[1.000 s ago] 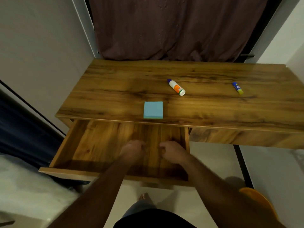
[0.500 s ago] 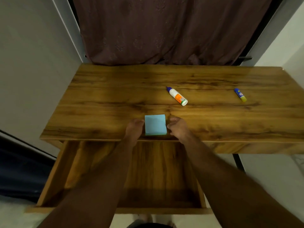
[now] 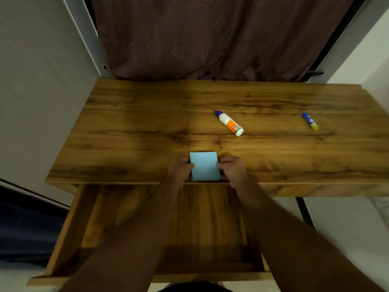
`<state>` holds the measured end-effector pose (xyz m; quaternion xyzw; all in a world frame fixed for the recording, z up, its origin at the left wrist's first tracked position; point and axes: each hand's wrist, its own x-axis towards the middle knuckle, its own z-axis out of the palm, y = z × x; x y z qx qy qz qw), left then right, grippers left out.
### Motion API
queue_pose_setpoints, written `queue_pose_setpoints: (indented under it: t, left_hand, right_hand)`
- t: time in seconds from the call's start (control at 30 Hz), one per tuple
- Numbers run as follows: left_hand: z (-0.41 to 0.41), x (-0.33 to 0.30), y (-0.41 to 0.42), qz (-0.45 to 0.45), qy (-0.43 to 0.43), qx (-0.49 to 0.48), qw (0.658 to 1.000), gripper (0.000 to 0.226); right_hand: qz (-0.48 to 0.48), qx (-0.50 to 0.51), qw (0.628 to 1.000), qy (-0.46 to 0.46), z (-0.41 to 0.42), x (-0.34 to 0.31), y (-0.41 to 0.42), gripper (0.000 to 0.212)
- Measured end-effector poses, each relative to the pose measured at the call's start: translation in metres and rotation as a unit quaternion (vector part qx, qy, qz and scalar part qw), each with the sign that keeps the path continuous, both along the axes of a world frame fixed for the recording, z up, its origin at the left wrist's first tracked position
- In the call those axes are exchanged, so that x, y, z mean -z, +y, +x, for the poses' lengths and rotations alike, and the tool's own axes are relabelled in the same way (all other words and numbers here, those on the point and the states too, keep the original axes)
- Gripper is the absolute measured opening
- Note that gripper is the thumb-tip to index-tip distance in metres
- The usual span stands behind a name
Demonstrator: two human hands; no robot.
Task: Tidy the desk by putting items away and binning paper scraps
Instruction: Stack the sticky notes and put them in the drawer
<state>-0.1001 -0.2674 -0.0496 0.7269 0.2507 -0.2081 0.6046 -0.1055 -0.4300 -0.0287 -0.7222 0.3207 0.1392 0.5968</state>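
A light blue pad of sticky notes (image 3: 204, 166) sits at the front edge of the wooden desk (image 3: 147, 123). My left hand (image 3: 180, 170) grips its left side and my right hand (image 3: 232, 169) grips its right side. Below the desk top the drawer (image 3: 69, 234) is pulled out, and the part I can see between my arms holds nothing. A white glue bottle (image 3: 229, 123) with a blue cap and orange label lies on the desk's middle. Toward the right end lies a small blue and yellow glue stick (image 3: 310, 121).
A dark brown curtain (image 3: 210, 39) hangs behind the desk. White walls stand close on both sides. A dark blue surface (image 3: 27, 224) lies low at the left beside the drawer.
Both hands have come up out of the drawer to the sticky notes and now grip the pad by its two sides. The pad has shifted slightly toward the desk's front edge.
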Motion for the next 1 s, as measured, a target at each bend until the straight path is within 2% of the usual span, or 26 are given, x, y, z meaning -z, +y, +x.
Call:
queue_pose_setpoints:
  t: [0.17,0.33,0.4,0.47,0.57,0.7,0.83,0.9,1.0]
  left_hand:
    - [-0.019,-0.007,-0.013,-0.04,-0.02,-0.017,0.999,0.025]
    - [-0.049,-0.018,-0.021,-0.075,-0.001,0.042,0.996,0.035]
    - [-0.066,-0.013,-0.025,-0.079,0.011,0.065,0.995,0.037]
    - [-0.085,-0.005,-0.03,-0.096,0.026,0.081,0.992,0.036]
    - [-0.114,0.009,-0.036,-0.092,0.058,0.107,0.988,0.037]
    - [-0.142,0.033,-0.045,-0.068,0.083,0.108,0.988,0.037]
    - [-0.155,0.054,-0.052,-0.043,0.086,0.099,0.99,0.037]
    - [-0.158,0.061,-0.056,-0.043,0.092,0.089,0.991,0.04]
    - [-0.16,0.069,-0.063,-0.04,0.105,0.087,0.99,0.04]
  right_hand:
    - [-0.009,-0.007,1.0,-0.01,-0.018,0.006,-0.012,0.033]
    - [0.003,0.006,1.0,-0.018,-0.051,0.011,-0.034,0.04]
    - [-0.012,-0.024,0.999,-0.022,-0.07,0.01,-0.045,0.037]
    - [-0.093,-0.102,0.99,-0.04,-0.087,0.013,-0.057,0.037]
    - [-0.268,-0.235,0.932,-0.072,-0.109,0.018,-0.07,0.049]
    - [-0.308,-0.36,0.878,-0.069,-0.128,0.028,-0.069,0.048]
    - [-0.406,-0.458,0.788,-0.065,-0.141,0.041,-0.059,0.038]
    - [-0.458,-0.498,0.734,-0.06,-0.144,0.048,-0.054,0.039]
    - [-0.485,-0.552,0.678,-0.024,-0.147,0.056,-0.05,0.045]
